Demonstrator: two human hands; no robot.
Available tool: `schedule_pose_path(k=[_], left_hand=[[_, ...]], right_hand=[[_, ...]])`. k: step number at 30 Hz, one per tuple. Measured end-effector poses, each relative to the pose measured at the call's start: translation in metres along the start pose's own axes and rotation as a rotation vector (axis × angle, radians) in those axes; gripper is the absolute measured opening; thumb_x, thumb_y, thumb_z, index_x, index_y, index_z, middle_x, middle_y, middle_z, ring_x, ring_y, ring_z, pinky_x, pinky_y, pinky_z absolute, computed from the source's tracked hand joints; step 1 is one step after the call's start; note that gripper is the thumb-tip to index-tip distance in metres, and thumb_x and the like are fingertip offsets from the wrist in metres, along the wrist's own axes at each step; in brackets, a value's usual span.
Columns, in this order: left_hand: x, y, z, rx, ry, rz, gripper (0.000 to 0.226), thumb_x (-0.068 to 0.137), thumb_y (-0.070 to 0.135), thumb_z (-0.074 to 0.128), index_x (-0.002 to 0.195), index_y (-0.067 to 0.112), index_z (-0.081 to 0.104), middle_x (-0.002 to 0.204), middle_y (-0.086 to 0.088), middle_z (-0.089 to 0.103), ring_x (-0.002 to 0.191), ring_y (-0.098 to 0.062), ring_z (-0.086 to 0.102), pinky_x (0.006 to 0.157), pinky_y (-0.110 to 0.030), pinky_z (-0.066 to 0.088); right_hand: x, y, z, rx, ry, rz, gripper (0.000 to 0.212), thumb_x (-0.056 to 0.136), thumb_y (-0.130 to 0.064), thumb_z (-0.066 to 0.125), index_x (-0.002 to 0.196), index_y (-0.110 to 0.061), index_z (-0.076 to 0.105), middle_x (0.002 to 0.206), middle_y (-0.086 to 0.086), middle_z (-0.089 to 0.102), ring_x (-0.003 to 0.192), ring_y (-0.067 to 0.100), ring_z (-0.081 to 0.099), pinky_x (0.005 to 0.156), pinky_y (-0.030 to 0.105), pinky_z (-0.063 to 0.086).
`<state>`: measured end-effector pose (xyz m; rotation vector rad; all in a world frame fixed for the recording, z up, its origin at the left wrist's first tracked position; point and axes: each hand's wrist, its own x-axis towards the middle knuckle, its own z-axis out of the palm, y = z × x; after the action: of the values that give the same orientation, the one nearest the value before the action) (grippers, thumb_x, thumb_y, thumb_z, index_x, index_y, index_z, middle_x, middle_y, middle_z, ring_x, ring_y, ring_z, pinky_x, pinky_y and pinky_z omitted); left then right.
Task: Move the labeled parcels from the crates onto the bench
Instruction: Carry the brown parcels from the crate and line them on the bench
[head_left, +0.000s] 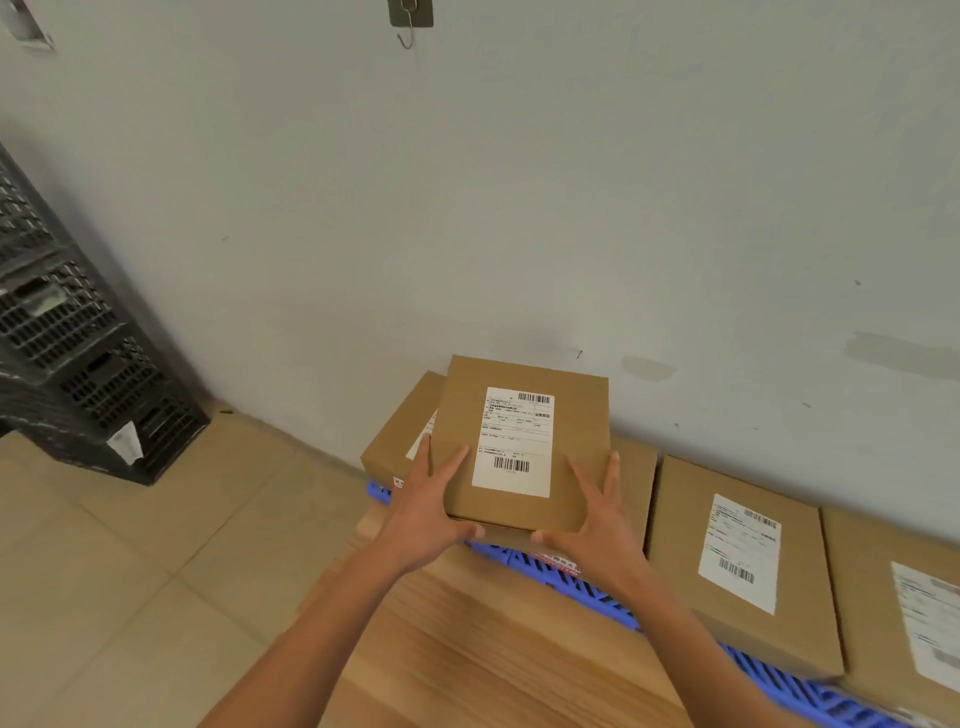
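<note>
Lift step: my left hand (434, 512) and right hand (597, 525) grip a parcel (519, 441) above the crate (587, 584); next, lower it onto the counter (493, 649).

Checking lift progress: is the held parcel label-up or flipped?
Label-up. The parcel shows its white label on top, gripped at both near corners by left hand and right hand.

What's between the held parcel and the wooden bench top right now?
In the head view, the blue crate's rim lies between the held parcel and the bench.
</note>
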<state>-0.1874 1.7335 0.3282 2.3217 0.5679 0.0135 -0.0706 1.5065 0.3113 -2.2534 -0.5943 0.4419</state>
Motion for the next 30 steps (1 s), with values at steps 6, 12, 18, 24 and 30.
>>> schedule_pose_path(k=[6, 12, 18, 24, 30], left_hand=[[0.054, -0.057, -0.047, -0.05, -0.086, 0.036, 0.121, 0.063, 0.04, 0.095, 0.159, 0.044, 0.022, 0.168, 0.014, -0.013, 0.153, -0.018, 0.018, 0.12, -0.045, 0.032], [0.097, -0.101, -0.084, -0.067, -0.159, 0.033, 0.121, 0.06, 0.042, 0.095, 0.159, 0.043, 0.024, 0.168, 0.013, -0.007, 0.152, -0.026, 0.021, 0.12, -0.051, 0.032], [0.136, -0.114, -0.106, -0.045, -0.206, 0.071, 0.12, 0.062, 0.04, 0.095, 0.158, 0.045, 0.024, 0.169, 0.014, -0.006, 0.152, -0.02, 0.024, 0.121, -0.048, 0.031], [0.161, -0.119, -0.113, -0.051, -0.254, 0.075, 0.119, 0.064, 0.036, 0.096, 0.159, 0.042, 0.024, 0.17, 0.011, -0.006, 0.154, -0.02, 0.018, 0.122, -0.048, 0.029], [0.17, -0.126, -0.106, -0.038, -0.292, 0.06, 0.118, 0.065, 0.033, 0.096, 0.16, 0.038, 0.025, 0.17, 0.007, -0.006, 0.154, -0.02, 0.018, 0.122, -0.047, 0.029]], right_hand=[[0.038, -0.041, 0.054, 0.03, 0.058, 0.112, 0.119, 0.065, -0.052, 0.089, 0.156, -0.049, 0.013, 0.159, -0.022, -0.031, 0.155, 0.02, 0.0, 0.122, 0.05, 0.025], [0.07, -0.078, 0.094, 0.04, 0.092, 0.161, 0.117, 0.066, -0.051, 0.089, 0.156, -0.046, 0.015, 0.162, -0.017, -0.028, 0.155, 0.02, 0.0, 0.122, 0.049, 0.026], [0.093, -0.095, 0.095, 0.027, 0.074, 0.153, 0.11, 0.073, -0.043, 0.087, 0.157, -0.045, 0.016, 0.164, -0.012, -0.026, 0.155, 0.019, 0.001, 0.122, 0.043, 0.027], [0.108, -0.088, 0.085, 0.037, 0.005, 0.156, 0.105, 0.078, -0.029, 0.085, 0.158, -0.043, 0.019, 0.166, -0.011, -0.019, 0.154, 0.02, 0.011, 0.119, 0.045, 0.034], [0.112, -0.08, 0.093, 0.059, -0.002, 0.186, 0.104, 0.078, -0.029, 0.086, 0.158, -0.042, 0.02, 0.167, -0.011, -0.016, 0.153, 0.019, 0.017, 0.118, 0.04, 0.036]])
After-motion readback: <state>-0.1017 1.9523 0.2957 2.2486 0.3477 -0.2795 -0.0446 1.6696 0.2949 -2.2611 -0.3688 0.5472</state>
